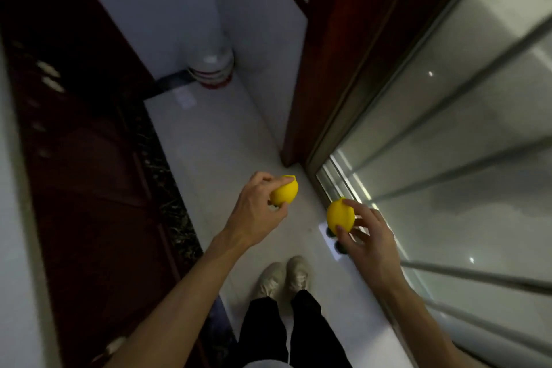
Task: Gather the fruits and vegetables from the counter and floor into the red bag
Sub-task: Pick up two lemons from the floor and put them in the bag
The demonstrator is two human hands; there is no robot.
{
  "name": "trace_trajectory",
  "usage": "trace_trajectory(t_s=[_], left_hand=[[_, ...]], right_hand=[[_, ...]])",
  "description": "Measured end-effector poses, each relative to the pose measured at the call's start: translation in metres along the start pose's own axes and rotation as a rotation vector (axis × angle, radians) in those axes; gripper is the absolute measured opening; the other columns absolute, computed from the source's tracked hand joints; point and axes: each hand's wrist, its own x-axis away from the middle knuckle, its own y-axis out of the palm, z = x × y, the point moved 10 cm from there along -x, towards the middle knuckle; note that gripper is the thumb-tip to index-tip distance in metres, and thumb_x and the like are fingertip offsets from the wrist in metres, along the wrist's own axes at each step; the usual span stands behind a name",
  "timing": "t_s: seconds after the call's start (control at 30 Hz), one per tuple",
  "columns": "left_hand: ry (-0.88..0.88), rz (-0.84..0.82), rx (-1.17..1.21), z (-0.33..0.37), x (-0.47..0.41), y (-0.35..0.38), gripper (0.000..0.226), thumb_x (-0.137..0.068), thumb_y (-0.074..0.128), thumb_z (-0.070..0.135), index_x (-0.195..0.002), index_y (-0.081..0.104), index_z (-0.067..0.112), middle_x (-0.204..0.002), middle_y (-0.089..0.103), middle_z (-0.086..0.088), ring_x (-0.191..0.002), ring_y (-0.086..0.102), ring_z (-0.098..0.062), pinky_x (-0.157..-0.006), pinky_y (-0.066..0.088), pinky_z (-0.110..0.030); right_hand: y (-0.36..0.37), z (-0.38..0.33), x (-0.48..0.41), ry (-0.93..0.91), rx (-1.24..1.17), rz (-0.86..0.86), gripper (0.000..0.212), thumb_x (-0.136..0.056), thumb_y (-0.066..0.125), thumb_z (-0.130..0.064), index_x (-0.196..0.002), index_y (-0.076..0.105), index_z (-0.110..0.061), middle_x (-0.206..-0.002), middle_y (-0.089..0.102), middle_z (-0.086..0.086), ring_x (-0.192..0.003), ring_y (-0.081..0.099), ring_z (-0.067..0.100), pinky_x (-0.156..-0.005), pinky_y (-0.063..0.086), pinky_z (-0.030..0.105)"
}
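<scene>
The left hand (257, 209) has its fingers curled round one lemon (285, 193); the right hand (369, 240) pinches a second lemon (340, 216), both held above the pale floor (215, 152), ahead of the person's shoes (283, 278).

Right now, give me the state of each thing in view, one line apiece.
Left hand: fingers curled round left lemon.
Right hand: fingertips pinch right lemon.
Left lemon: held, clear of the floor.
Right lemon: held, clear of the floor.
</scene>
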Motion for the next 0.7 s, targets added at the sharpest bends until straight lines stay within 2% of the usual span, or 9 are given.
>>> trace_trajectory(t_s=[0.1, 0.23, 0.3, 0.37, 0.47, 0.53, 0.6, 0.7], left_hand=[[-0.068, 0.147, -0.012, -0.006, 0.009, -0.049, 0.054, -0.075, 0.071, 0.011, -0.125, 0.06, 0.026, -0.105, 0.051, -0.004, -0.092, 0.055, -0.014, -0.078, 0.055, -0.029], [-0.138, 0.343, -0.042, -0.014, 0.037, -0.106, 0.053, -0.074, 0.072, 0.007, -0.124, 0.061, 0.023, -0.104, 0.05, -0.003, -0.091, 0.055, -0.011, -0.076, 0.051, -0.014], [-0.189, 0.434, -0.056, -0.019, 0.059, -0.127, 0.053, -0.074, 0.072, 0.006, -0.124, 0.062, 0.021, -0.105, 0.049, -0.001, -0.089, 0.055, -0.009, -0.074, 0.048, -0.008], [-0.243, 0.515, -0.056, -0.021, 0.086, -0.145, 0.052, -0.074, 0.072, 0.005, -0.123, 0.063, 0.02, -0.104, 0.049, -0.001, -0.089, 0.056, -0.01, -0.073, 0.048, -0.007], [-0.316, 0.639, -0.086, -0.021, 0.133, -0.172, 0.052, -0.074, 0.072, 0.008, -0.123, 0.063, 0.021, -0.104, 0.051, -0.003, -0.09, 0.059, -0.016, -0.077, 0.056, -0.026], [-0.351, 0.689, -0.113, -0.022, 0.162, -0.186, 0.052, -0.074, 0.072, 0.01, -0.123, 0.062, 0.022, -0.104, 0.051, -0.003, -0.091, 0.059, -0.015, -0.078, 0.056, -0.035], [-0.389, 0.759, -0.138, -0.023, 0.192, -0.203, 0.052, -0.074, 0.072, 0.01, -0.124, 0.062, 0.023, -0.103, 0.052, -0.001, -0.089, 0.058, -0.014, -0.077, 0.055, -0.036], [-0.446, 0.893, -0.158, -0.024, 0.242, -0.232, 0.052, -0.073, 0.071, 0.009, -0.123, 0.063, 0.024, -0.102, 0.056, 0.0, -0.09, 0.057, -0.012, -0.078, 0.054, -0.033]], right_hand=[[0.013, -0.032, -0.017, -0.079, 0.003, -0.107, 0.047, -0.078, 0.069, -0.032, -0.121, 0.054, -0.039, -0.107, 0.057, 0.002, -0.085, 0.066, 0.024, -0.069, 0.057, 0.038], [0.035, -0.082, -0.042, -0.253, 0.004, -0.22, 0.049, -0.08, 0.072, -0.008, -0.124, 0.057, -0.023, -0.108, 0.055, 0.003, -0.091, 0.061, 0.004, -0.074, 0.048, 0.007], [0.046, -0.1, -0.053, -0.335, 0.051, -0.269, 0.052, -0.076, 0.073, -0.002, -0.123, 0.059, -0.022, -0.104, 0.054, 0.002, -0.09, 0.058, -0.005, -0.074, 0.044, 0.002], [0.052, -0.117, -0.063, -0.418, 0.09, -0.303, 0.058, -0.073, 0.076, 0.0, -0.123, 0.059, -0.022, -0.101, 0.053, 0.0, -0.084, 0.059, -0.001, -0.074, 0.048, 0.01], [0.064, -0.141, -0.074, -0.513, 0.122, -0.367, 0.057, -0.071, 0.077, -0.001, -0.123, 0.06, -0.016, -0.097, 0.054, 0.003, -0.082, 0.061, 0.022, -0.079, 0.054, 0.038], [0.078, -0.161, -0.077, -0.555, 0.11, -0.418, 0.058, -0.071, 0.077, -0.001, -0.124, 0.059, -0.015, -0.095, 0.053, 0.006, -0.08, 0.061, 0.028, -0.076, 0.055, 0.046], [0.099, -0.182, -0.075, -0.606, 0.109, -0.467, 0.057, -0.072, 0.077, -0.001, -0.124, 0.059, -0.018, -0.097, 0.054, 0.006, -0.082, 0.062, 0.027, -0.077, 0.056, 0.044], [0.143, -0.22, -0.057, -0.687, 0.074, -0.558, 0.058, -0.074, 0.076, -0.002, -0.123, 0.056, -0.026, -0.102, 0.055, 0.005, -0.086, 0.063, 0.024, -0.076, 0.055, 0.029]])
